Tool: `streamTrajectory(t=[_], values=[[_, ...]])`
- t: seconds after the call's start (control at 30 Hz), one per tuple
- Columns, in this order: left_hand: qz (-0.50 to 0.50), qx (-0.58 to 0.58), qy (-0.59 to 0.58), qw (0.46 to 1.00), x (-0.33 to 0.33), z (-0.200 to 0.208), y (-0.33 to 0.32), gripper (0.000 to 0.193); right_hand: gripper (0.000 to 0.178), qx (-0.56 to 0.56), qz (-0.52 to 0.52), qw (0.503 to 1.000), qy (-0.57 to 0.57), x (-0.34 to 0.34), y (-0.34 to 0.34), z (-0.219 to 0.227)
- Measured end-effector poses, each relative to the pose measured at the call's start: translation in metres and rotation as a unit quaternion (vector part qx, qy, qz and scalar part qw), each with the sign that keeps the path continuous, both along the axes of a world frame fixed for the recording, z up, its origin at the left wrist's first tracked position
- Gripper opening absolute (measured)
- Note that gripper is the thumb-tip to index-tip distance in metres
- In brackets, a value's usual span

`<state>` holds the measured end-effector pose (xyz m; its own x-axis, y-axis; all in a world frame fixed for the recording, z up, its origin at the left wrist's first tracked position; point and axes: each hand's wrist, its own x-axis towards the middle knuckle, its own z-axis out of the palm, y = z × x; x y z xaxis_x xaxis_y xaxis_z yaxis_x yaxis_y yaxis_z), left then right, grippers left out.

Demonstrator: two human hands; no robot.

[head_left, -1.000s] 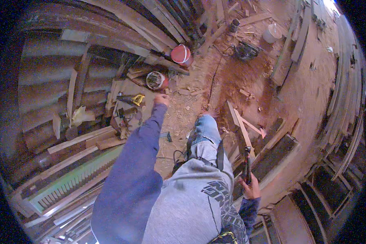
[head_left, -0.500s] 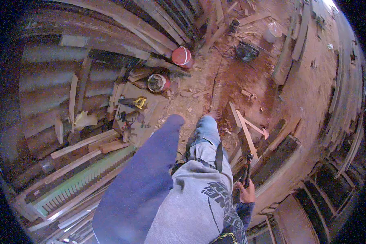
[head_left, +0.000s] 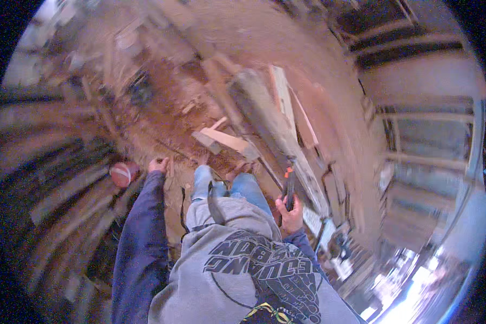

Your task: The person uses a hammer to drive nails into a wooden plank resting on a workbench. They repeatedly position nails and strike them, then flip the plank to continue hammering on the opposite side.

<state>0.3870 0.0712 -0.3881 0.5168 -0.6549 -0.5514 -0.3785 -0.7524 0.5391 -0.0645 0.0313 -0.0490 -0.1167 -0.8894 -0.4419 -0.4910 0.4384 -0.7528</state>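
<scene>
Both hands are busy mid-stride: the right hand is wrapped around a dark tool with an orange tip, held at the hip, while the left hand hangs loosely curled and empty beside a red round tin. Moving on likely calls for careful footing, since pale wooden offcuts and long planks lie across the sawdust floor ahead.

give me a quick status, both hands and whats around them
Right hand shut on a dark tool with an orange tip. Left hand out, empty as far as the blur shows, beside a red round can. Wood offcuts on the dirt ahead.
</scene>
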Motion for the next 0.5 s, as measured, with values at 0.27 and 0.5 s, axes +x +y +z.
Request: streamTrajectory(t=[0.27,0.5], values=[[-0.026,-0.281,-0.02,0.959,-0.06,0.169,-0.154,0.029,0.017,-0.201,-0.506,0.835,-0.077,-0.069,0.089,-0.014],[-0.199,-0.431,-0.241,0.847,-0.169,0.267,-0.225,0.044,0.028,-0.169,-0.496,0.843,0.124,-0.201,0.153,-0.11]])
